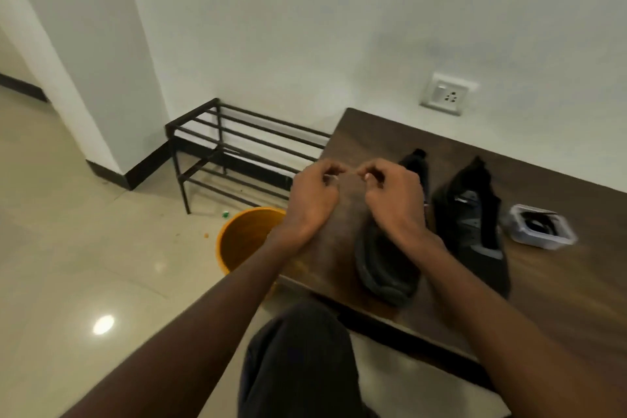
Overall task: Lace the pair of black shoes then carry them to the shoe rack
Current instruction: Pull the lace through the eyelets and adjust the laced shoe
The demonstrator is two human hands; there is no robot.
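Two black shoes lie side by side on the brown wooden table (563, 285), toes pointing to the wall. The left shoe (386, 268) is partly covered by my right wrist. The right shoe (471, 224) has grey panels and lies fully in view. My left hand (312, 195) and my right hand (393, 200) are raised above the table's left end, fingers curled. Between their fingertips they pinch a small thin pale thing (346, 174), too blurred to name. The black metal shoe rack (237, 146) stands on the floor against the wall, left of the table.
A clear plastic box (539, 226) with dark laces inside sits right of the shoes. An orange bucket (244, 237) stands on the tiled floor beside the table's left edge. My knee (298, 360) is below the table's front edge. A wall socket (446, 93) is behind the table.
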